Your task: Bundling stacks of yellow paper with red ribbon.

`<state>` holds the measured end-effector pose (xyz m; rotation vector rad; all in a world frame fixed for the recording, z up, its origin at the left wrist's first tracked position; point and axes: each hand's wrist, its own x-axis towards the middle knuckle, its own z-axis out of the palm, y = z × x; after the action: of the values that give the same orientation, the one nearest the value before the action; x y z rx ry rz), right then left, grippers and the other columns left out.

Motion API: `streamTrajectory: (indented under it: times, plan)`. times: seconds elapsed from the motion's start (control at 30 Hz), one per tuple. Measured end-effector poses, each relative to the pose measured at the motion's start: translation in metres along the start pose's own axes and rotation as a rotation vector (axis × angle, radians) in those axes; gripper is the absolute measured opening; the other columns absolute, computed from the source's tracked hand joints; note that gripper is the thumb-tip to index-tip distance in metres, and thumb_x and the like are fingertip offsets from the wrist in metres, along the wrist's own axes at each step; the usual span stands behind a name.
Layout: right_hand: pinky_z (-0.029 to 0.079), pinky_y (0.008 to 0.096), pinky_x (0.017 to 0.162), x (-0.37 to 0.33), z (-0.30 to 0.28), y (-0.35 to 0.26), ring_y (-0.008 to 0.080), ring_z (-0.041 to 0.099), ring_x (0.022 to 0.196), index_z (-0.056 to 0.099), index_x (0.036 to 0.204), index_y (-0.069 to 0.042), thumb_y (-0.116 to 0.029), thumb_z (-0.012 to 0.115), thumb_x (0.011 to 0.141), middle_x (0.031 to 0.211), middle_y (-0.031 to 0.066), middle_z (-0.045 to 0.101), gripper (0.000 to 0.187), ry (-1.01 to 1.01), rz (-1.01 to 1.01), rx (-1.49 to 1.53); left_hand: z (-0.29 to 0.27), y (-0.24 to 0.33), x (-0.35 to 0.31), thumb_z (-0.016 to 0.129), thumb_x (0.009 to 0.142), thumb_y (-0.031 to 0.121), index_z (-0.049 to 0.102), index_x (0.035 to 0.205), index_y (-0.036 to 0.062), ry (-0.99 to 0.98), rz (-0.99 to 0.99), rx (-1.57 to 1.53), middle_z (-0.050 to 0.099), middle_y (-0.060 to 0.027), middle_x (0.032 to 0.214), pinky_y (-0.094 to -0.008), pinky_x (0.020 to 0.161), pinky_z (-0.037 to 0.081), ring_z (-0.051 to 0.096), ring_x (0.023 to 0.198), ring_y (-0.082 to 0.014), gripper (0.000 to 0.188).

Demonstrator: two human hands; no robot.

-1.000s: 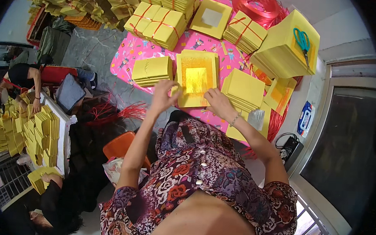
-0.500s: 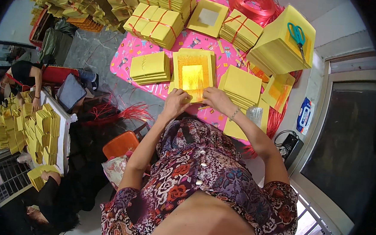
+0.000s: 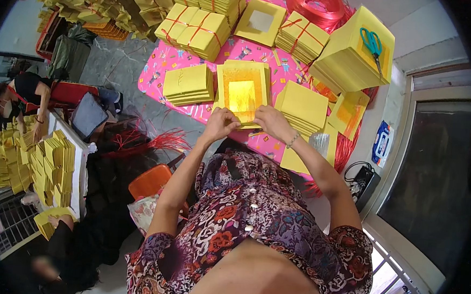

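you are curling your left hand (image 3: pixel 221 125) and right hand (image 3: pixel 271 122) narrowly, equally close, at the near edge of the yellow rectangular paper sheet with orange-and-gold panel (image 3: pixel 242 95), lying lengthwise near-to-far on the pink patterned tablecloth (image 3: pixel 258 142), actual grip unclear.

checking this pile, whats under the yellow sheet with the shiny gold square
More yellow paper peeks out beyond the far edge of the sheet. Whatever else is beneath is covered by the sheet itself, so the number of layers cannot be told.
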<state>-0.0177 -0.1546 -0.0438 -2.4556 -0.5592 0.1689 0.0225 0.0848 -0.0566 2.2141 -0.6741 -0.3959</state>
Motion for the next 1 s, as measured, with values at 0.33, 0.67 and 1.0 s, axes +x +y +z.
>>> streamTrajectory:
  times: [0.33,0.67,1.0]
  plan:
    - [0.046,0.0419,0.082,0.003,0.001,0.002,0.0322,0.057,0.091,0.061,0.081,-0.002,-0.018,0.063,0.088,0.09,0.0128,0.056,0.018,-0.03,0.04,0.019,0.001,-0.008,0.006,0.079,0.074,0.021,0.075,0.077,0.009,-0.012,-0.011,-0.024,0.065,-0.0071,0.075,-0.0377,0.07,0.047,0.06,0.074,-0.0242,0.013]
    - [0.048,0.0413,0.08,0.0,-0.005,-0.002,0.0327,0.058,0.092,0.063,0.086,-0.001,-0.018,0.061,0.088,0.092,0.0124,0.059,0.017,-0.018,0.051,0.045,-0.005,0.001,0.009,0.078,0.073,0.025,0.076,0.077,0.0117,-0.099,-0.113,-0.073,0.065,-0.0095,0.077,-0.0406,0.077,0.047,0.058,0.085,-0.029,0.014]
    - [0.049,0.0472,0.074,0.033,-0.044,-0.012,0.0371,0.062,0.086,0.057,0.091,-0.003,-0.026,0.053,0.096,0.087,0.0162,0.061,0.024,-0.057,0.242,0.007,-0.03,0.042,0.001,0.07,0.078,0.018,0.054,0.126,0.0085,0.33,0.295,0.148,0.048,-0.0181,0.126,-0.046,0.095,0.041,0.048,0.116,-0.037,0.052]
